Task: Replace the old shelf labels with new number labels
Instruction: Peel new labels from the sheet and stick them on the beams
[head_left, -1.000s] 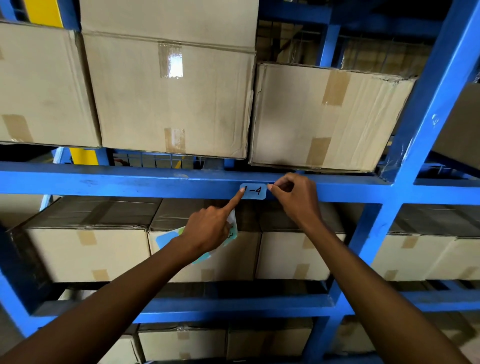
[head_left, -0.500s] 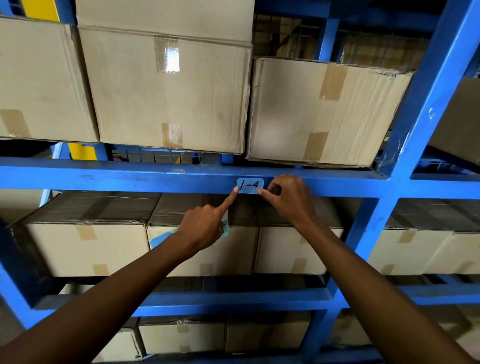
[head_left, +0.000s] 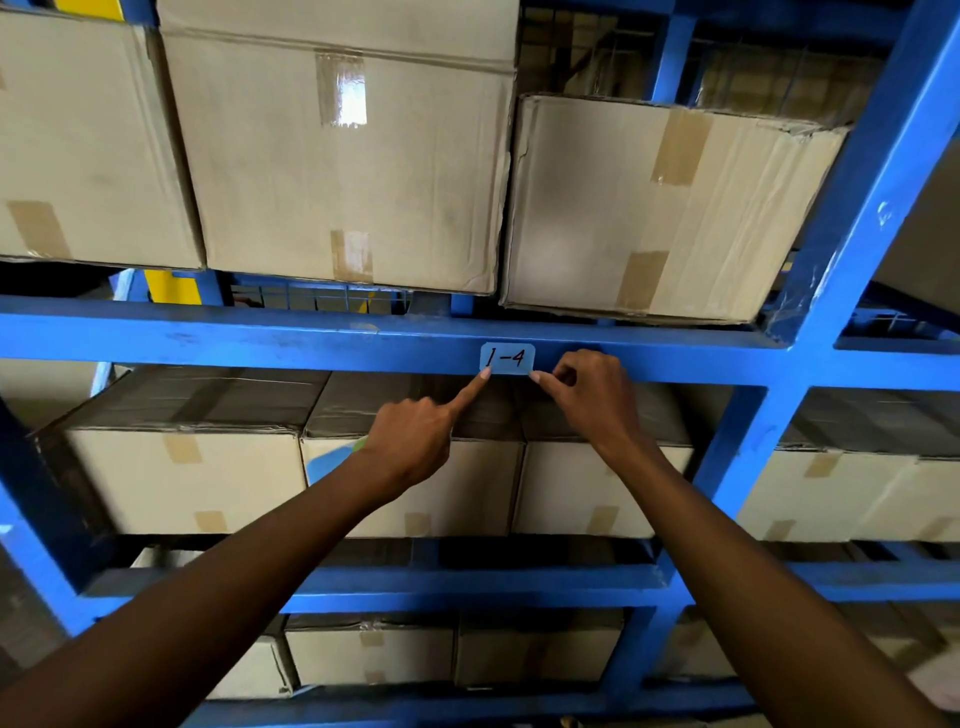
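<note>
Rack: blue steel shelving (head_left: 208, 338) fills the view, its upright (head_left: 852, 218) rising at the right.
Upper boxes: taped cardboard cartons (head_left: 343, 156) sit on the level above the beam; the right-hand carton (head_left: 649, 208) is skewed and dented.
Lower boxes: more cartons (head_left: 187, 478) line the level under the beam, partly hidden behind both forearms.
Left hand: left hand (head_left: 410, 441) points, index fingertip on the label's lower left corner, other fingers curled, seemingly round a blue-green sheet (head_left: 322, 462), mostly hidden.
Right hand: right hand (head_left: 592, 400) pinches the label's lower right corner.
Label: pale blue label (head_left: 507, 358) reading "1-4", flat on the beam's front face.
</note>
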